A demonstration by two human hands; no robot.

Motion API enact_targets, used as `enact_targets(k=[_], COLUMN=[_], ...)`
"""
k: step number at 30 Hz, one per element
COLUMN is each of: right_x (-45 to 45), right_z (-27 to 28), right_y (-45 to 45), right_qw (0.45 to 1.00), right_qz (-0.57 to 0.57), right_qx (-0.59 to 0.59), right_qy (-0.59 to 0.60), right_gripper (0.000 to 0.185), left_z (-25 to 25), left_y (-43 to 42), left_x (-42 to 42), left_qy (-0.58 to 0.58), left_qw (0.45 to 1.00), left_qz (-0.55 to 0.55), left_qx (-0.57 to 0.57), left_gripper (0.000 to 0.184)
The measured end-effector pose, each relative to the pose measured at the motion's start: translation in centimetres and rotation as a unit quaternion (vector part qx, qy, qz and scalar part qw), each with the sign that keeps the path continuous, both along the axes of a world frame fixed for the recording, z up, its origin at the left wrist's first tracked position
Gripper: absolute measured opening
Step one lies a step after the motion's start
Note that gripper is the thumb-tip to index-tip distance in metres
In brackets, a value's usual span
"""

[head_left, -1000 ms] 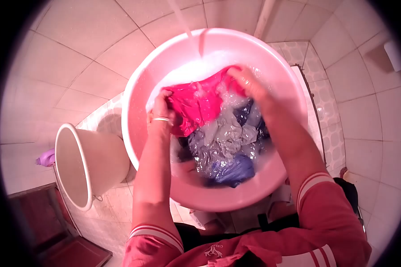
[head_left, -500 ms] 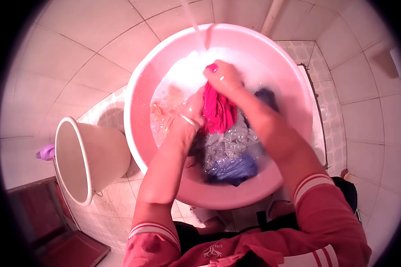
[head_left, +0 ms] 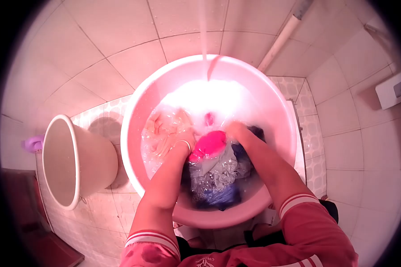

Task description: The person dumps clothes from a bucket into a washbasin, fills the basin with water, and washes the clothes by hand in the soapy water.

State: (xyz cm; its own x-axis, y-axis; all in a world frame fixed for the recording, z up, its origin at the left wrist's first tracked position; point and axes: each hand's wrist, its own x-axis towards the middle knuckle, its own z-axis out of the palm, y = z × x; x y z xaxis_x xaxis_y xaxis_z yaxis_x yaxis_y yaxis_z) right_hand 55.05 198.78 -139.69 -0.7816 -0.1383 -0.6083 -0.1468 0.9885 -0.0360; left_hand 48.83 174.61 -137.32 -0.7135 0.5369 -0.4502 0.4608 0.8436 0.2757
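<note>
A large pink basin (head_left: 136, 178) of water holds soaking clothes. The bright pink garment (head_left: 210, 144) bulges above the surface between my two hands. My left hand (head_left: 186, 137), with a white bangle at its wrist, is in the water at the garment's left side, its fingers hidden. On the garment's right, my right hand (head_left: 237, 131) is partly under water, its fingers lost in the glare. Nearer me lie a grey garment (head_left: 220, 169) and a blue one (head_left: 222, 196). Peach-coloured cloth (head_left: 162, 129) floats at the left, and dark cloth (head_left: 256, 132) sits beside my right wrist.
A stream of water (head_left: 203, 40) falls into the basin's far side. On the left, a pale bucket (head_left: 96, 162) lies tipped on the tiled floor, with a purple bottle (head_left: 33, 143) behind it. A pipe (head_left: 278, 42) runs along the far wall.
Both hands and the pink garment have gone down into the water; my right hand held it raised before. The view has shifted, so the basin sits lower in it.
</note>
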Motion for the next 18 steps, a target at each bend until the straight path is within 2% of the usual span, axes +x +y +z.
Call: enact_targets(k=[1, 3, 5, 7, 8, 9, 11, 12, 13, 14, 15, 16, 17, 18], right_x=[1.0, 1.5, 2.2, 3.4, 3.9, 4.5, 6.5, 7.4, 7.7, 7.6, 7.4, 7.0, 7.2, 8.4], right_z=[5.0, 8.9, 9.8, 8.5, 7.9, 8.7, 10.7, 7.7, 5.1, 3.0, 1.3, 0.9, 1.6, 3.4], right_y=[-1.7, -3.2, -3.2, -3.7, -3.8, -4.2, -5.6, -5.0, -4.0, -3.1, -2.7, -3.2, -4.0, -5.1], right_qw=[0.992, 0.969, 0.984, 0.986, 0.986, 0.987, 0.969, 0.958, 0.964, 0.969, 0.988, 0.963, 0.873, 0.783], right_qz=[-0.105, -0.202, -0.158, -0.158, -0.161, -0.157, -0.114, -0.139, -0.149, -0.159, -0.057, -0.236, -0.403, -0.473], right_qx=[-0.056, -0.107, -0.060, -0.023, 0.010, 0.015, 0.090, 0.107, 0.071, 0.036, 0.019, -0.126, -0.258, -0.398], right_qy=[0.045, 0.093, 0.055, 0.046, 0.040, 0.037, 0.201, 0.226, 0.207, 0.187, 0.139, 0.023, -0.094, -0.073], right_gripper=[0.028, 0.026, 0.028, 0.030, 0.032, 0.032, 0.032, 0.031, 0.033, 0.035, 0.038, 0.039, 0.041, 0.043], left_z=[4.6, 13.9, 8.8, 3.3, 2.1, 4.0, 10.7, 11.2, 10.3, 8.4, 6.3, 4.6, 3.2, 2.5], left_y=[0.4, 1.4, 1.5, 1.1, 1.0, 0.8, 0.0, -1.3, -2.6, -3.3, -3.8, -4.2, -4.5, -4.3], left_x=[0.4, 1.3, 0.9, 1.3, 1.5, 1.8, 2.2, 2.1, 1.7, 1.1, 0.6, 0.4, 0.3, -0.3], left_qy=[-0.036, -0.105, 0.091, 0.277, 0.367, 0.363, 0.249, 0.244, 0.239, 0.178, 0.117, 0.098, 0.080, 0.027], left_qw=[0.999, 0.992, 0.995, 0.958, 0.926, 0.928, 0.950, 0.960, 0.967, 0.984, 0.992, 0.995, 0.996, 0.999], left_qz=[0.009, 0.025, -0.024, -0.067, -0.086, -0.081, -0.148, -0.117, -0.084, -0.024, 0.036, 0.031, 0.025, 0.039], left_qx=[-0.019, -0.062, -0.035, -0.017, -0.009, -0.006, -0.113, -0.071, -0.030, -0.019, -0.010, -0.014, -0.019, -0.007], left_gripper=[0.050, 0.051, 0.049, 0.048, 0.048, 0.048, 0.067, 0.070, 0.072, 0.072, 0.071, 0.077, 0.082, 0.078])
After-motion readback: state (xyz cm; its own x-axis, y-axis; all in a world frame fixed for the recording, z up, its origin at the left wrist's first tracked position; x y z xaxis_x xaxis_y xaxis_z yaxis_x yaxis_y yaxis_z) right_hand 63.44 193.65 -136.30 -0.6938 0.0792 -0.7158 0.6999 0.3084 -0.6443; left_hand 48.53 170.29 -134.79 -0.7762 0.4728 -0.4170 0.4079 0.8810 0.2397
